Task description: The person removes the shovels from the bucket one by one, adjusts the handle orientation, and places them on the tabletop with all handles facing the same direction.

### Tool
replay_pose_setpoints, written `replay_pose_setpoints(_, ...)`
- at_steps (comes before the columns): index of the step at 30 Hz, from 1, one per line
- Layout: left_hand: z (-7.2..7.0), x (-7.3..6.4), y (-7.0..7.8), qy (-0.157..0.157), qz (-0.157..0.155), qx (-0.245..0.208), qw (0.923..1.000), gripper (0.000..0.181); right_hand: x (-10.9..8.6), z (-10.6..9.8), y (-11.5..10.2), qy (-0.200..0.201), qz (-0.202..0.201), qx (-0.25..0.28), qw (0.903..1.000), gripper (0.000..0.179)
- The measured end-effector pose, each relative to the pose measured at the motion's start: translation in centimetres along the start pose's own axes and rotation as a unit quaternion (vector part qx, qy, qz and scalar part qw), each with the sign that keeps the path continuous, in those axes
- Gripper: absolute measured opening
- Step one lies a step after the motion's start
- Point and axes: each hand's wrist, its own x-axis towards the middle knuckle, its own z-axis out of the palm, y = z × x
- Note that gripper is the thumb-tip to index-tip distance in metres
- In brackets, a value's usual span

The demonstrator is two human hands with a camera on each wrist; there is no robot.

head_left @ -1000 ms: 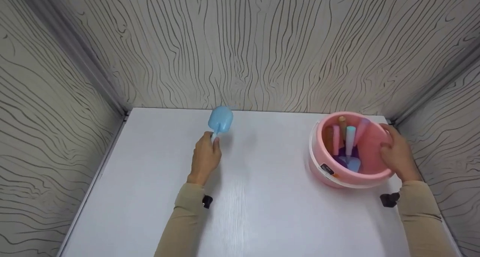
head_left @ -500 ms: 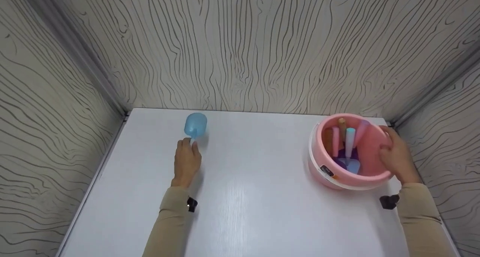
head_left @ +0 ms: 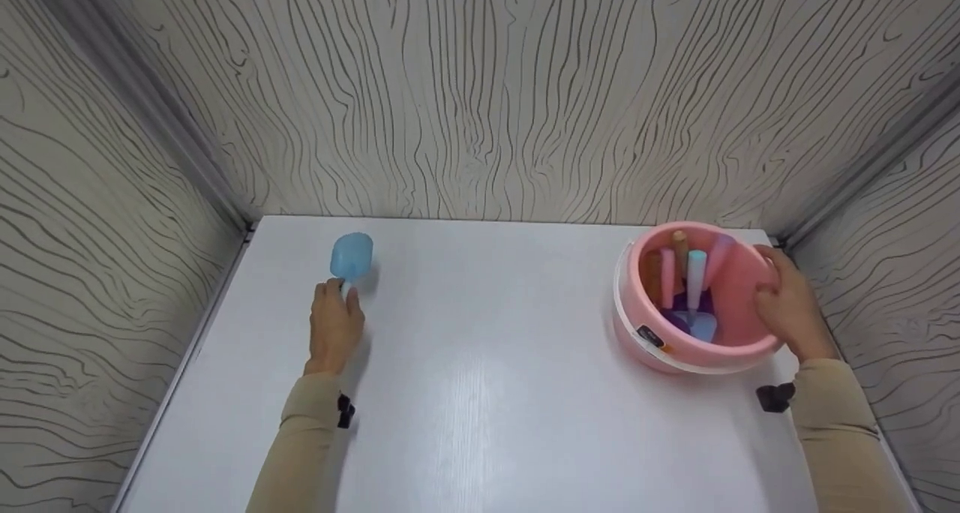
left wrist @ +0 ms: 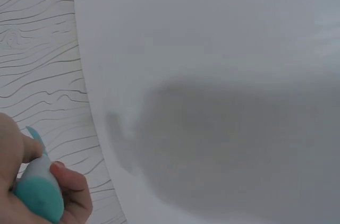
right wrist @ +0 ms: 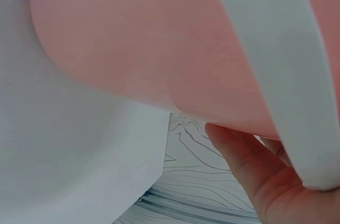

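On the left side of the table, in the head view, my left hand (head_left: 334,329) grips a small toy shovel with a blue scoop (head_left: 352,256) by its pale handle. The left wrist view shows the handle's teal end (left wrist: 40,195) between thumb and fingers, the scoop pointing away. At the right, my right hand (head_left: 793,307) holds the rim of a pink bucket (head_left: 742,299), thumb inside and fingers outside. Several tools stand in it, among them a white handle with a teal end (head_left: 696,277) and a pink handle (head_left: 667,277). Their lower ends are partly hidden.
The white table (head_left: 480,423) meets a wood-patterned back wall (head_left: 480,108), with side walls at left and right. The bucket's white carrying handle (right wrist: 281,70) hangs down against its outside. The bucket stands near the table's back right corner.
My left hand has moved to the left across the table with the toy shovel, lowering it closer to the surface. My right hand and the bucket have stayed in place.
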Motion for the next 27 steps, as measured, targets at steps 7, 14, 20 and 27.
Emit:
replay_pose_setpoints(7,-0.3,-0.2,-2.9,0.006,0.012,0.050,0.9986,0.039,0.0,0.2,-0.1,0.013,-0.021,-0.009,0.9997,0.064)
replay_pose_setpoints(14,0.7,-1.1,-5.2,-0.006,-0.025,0.063,0.9977,0.042,-0.1,0.1,-0.2,0.001,-0.005,0.001,1.0000,0.066)
replay_pose_setpoints(20,1.4,-1.4,-6.2,-0.006,-0.034,0.080,0.9962,0.044,-0.1,0.3,-0.2,0.002,-0.006,0.006,1.0000,0.066)
replay_pose_setpoints(27,1.4,-1.2,-6.1,-0.006,-0.031,0.086,0.9958,0.045,0.0,0.2,0.1,0.010,-0.008,0.002,0.9999,0.067)
